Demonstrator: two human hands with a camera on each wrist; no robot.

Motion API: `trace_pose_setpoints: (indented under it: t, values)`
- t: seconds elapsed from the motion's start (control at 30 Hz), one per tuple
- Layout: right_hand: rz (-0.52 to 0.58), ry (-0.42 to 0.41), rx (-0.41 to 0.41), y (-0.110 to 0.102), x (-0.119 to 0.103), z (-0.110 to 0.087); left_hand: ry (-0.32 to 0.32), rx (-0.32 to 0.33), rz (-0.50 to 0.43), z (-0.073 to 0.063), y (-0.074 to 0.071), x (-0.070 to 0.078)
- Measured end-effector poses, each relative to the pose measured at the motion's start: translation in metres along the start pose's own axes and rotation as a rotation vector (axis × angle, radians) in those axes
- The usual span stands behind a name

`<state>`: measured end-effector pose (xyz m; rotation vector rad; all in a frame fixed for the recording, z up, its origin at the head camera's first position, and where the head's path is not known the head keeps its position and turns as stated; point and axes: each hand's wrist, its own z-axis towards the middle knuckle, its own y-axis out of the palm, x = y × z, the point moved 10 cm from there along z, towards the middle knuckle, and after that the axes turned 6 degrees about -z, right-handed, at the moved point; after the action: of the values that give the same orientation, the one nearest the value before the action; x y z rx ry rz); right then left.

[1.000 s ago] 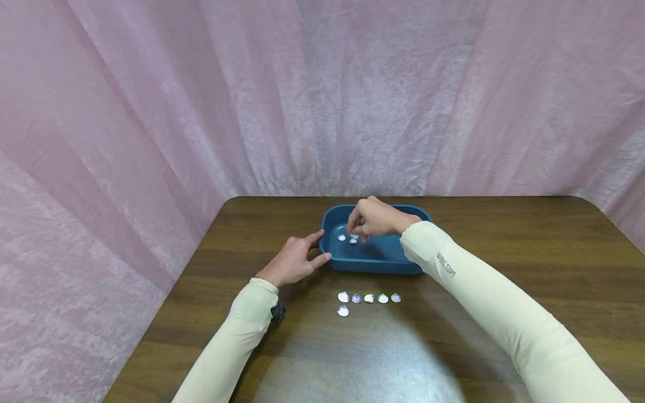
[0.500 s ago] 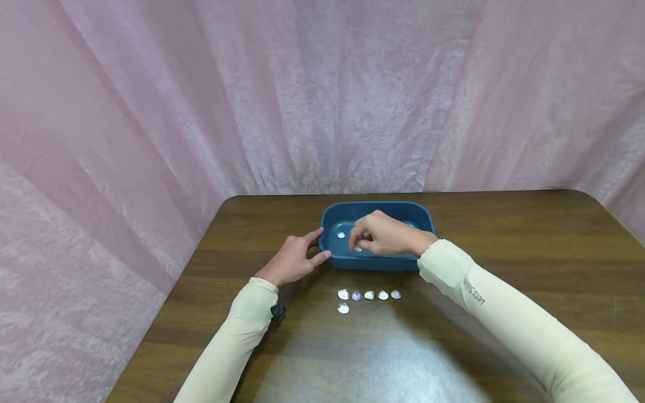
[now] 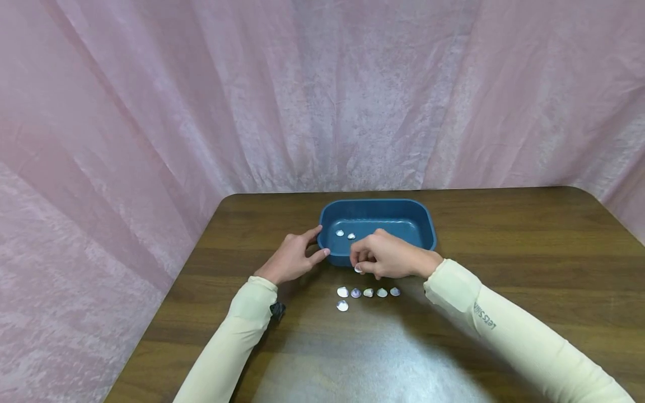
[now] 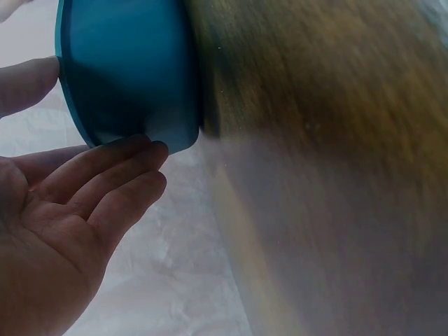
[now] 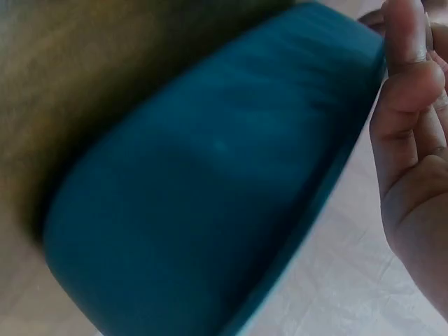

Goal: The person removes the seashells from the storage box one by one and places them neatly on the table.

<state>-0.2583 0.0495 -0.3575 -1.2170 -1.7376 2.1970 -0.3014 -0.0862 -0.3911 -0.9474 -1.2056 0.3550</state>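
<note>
Between the thumb and fingers of my right hand (image 3: 390,257), a small white seashell (image 3: 358,269) is pinched just in front of the blue plastic basin (image 3: 375,204). In the right wrist view the fingertips meet beside the basin's wall (image 5: 189,175), and the shell is mostly hidden. My left hand (image 3: 289,260) touches the basin's left end. Its fingers lie nearly straight along the outside and the thumb rests at the rim, as the left wrist view shows. Two shells lie inside the basin, one white shell (image 3: 340,233) left of another shell (image 3: 351,236).
On the wooden table (image 3: 504,263), a row of several white and purplish shells (image 3: 368,293) lies in front of the basin. A single shell (image 3: 342,305) sits below the row's left end. Pink curtains (image 3: 353,101) hang behind the table.
My right hand has come out of the basin toward the near side, carrying a shell over the front rim. The left hand stays at the basin's left end.
</note>
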Motion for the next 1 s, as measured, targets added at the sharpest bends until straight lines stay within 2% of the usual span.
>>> trace_pose_setpoints:
  t: [0.33,0.47,0.6,0.87,1.0]
  values:
    - [-0.045,-0.04,0.028,0.016,-0.014,-0.005,-0.015,-0.011,-0.019,0.0,0.001,0.0]
    - [-0.026,-0.047,0.012,0.025,-0.02,-0.008,-0.01,-0.009,-0.014,0.0,0.0,0.0]
    - [-0.052,-0.052,0.017,0.033,-0.022,-0.01,-0.013,-0.008,-0.013,0.0,0.001,0.0]
    - [-0.226,-0.103,0.091,0.037,-0.029,-0.013,-0.028,-0.006,-0.026,-0.001,0.001,-0.002]
    - [-0.256,-0.128,0.111,0.038,-0.032,-0.014,-0.029,-0.003,-0.027,-0.001,0.001,-0.001]
